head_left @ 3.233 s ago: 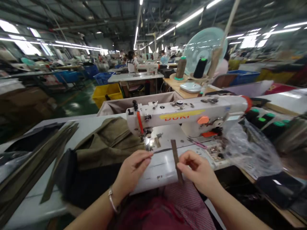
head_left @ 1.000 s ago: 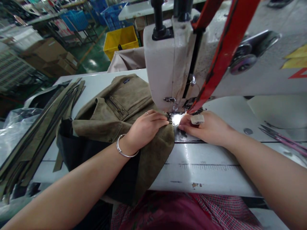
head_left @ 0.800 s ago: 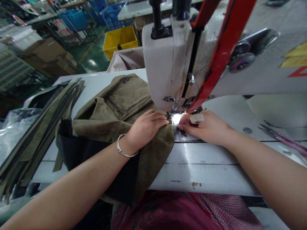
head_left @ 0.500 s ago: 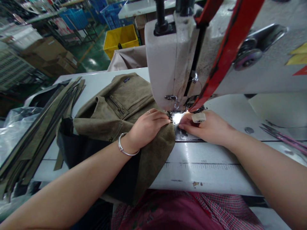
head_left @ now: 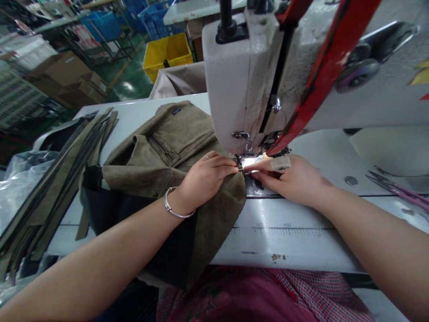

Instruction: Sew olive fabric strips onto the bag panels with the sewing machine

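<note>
An olive-brown fabric piece (head_left: 191,129) with zipped pockets, a small dark label and a black lower panel lies bunched on the sewing machine bed; I cannot tell if it is a bag or a garment. My left hand (head_left: 209,179), with a ring and bracelet, presses and grips its right edge beside the presser foot. My right hand (head_left: 291,179), a tape band round one finger, is closed just right of the needle area. Its index fingertip reaches the fabric's edge, and what its fingers pinch is too small to make out. The lit sewing machine head (head_left: 231,89) stands over both hands.
A red guard bar (head_left: 311,85) slants down close above my right hand. Purple-handled scissors (head_left: 398,190) lie at the right. Olive and black strips (head_left: 56,183) are piled at the left beside clear plastic. A yellow crate (head_left: 167,53) and cardboard boxes (head_left: 67,74) stand beyond the table.
My right index finger has stretched left to the fabric's edge at the needle area. My left hand and the fabric have hardly moved. The view has shifted slightly.
</note>
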{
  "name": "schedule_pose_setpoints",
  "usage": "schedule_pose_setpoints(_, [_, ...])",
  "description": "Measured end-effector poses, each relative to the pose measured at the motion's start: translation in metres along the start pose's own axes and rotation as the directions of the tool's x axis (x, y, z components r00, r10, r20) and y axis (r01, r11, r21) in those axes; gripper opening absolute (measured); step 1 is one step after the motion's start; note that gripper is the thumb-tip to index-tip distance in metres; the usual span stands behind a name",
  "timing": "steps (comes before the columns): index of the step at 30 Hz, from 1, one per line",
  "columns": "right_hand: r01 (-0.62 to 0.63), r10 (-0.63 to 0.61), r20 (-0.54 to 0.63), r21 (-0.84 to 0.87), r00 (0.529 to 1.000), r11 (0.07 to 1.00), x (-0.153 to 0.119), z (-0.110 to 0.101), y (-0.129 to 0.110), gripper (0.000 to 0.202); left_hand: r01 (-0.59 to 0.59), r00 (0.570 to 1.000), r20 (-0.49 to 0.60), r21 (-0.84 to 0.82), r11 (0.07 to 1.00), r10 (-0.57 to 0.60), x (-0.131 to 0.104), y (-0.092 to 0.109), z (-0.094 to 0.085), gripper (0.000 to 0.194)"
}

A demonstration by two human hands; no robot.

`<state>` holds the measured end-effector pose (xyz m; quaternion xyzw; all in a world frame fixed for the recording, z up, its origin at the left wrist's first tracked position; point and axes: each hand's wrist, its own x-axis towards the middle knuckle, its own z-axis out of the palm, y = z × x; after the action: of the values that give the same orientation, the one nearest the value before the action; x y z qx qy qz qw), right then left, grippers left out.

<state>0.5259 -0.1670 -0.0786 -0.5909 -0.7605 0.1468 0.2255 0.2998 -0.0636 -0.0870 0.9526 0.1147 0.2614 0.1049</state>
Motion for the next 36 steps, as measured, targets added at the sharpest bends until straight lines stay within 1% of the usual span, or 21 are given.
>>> schedule_pose_setpoints(2, [-0.025,0.025,-0.002,0.033,1.0,0.999,0.0,-0.002,-0.001,0.024,-0.001,1.0,0.006,0.005,1.0,0.001,0.001,0.0,0.0,0.024])
schedule_pose_setpoints(5, [-0.021,0.02,0.005,0.026,1.0,0.999,0.001,-0.003,-0.001,0.024,-0.007,1.0,0.017,0.007,1.0,0.007,0.001,0.001,0.0,0.023])
schedule_pose_setpoints(11, [0.05,-0.05,0.011,-0.039,0.999,0.998,-0.001,0.001,0.0,0.024,0.001,1.0,0.02,-0.005,1.0,-0.001,0.002,0.0,0.0,0.024])
schedule_pose_setpoints(18, [0.103,-0.102,0.009,-0.089,0.995,0.991,-0.004,0.007,0.004,0.026,0.006,1.0,-0.01,-0.003,1.0,-0.006,0.002,0.002,0.0,0.024])
schedule_pose_setpoints(24, [0.107,-0.108,0.002,-0.09,0.994,0.99,-0.005,0.011,0.005,0.028,0.012,1.0,-0.001,-0.017,1.0,-0.012,0.001,-0.002,0.001,0.024])
schedule_pose_setpoints(27, [0.12,-0.121,-0.005,-0.08,0.993,0.99,-0.005,0.011,0.004,0.03,-0.007,1.0,0.011,-0.031,0.999,0.007,0.002,-0.005,0.001,0.024])
schedule_pose_setpoints(31, [0.12,-0.12,0.004,-0.082,0.993,0.989,-0.005,0.01,0.003,0.032,-0.024,1.0,0.0,-0.04,0.999,0.024,0.003,-0.007,0.003,0.024])
schedule_pose_setpoints(36, [0.102,-0.102,0.005,-0.094,0.995,0.99,-0.004,0.01,0.0,0.034,0.0,1.0,-0.001,-0.014,1.0,0.0,0.005,-0.007,0.005,0.024])
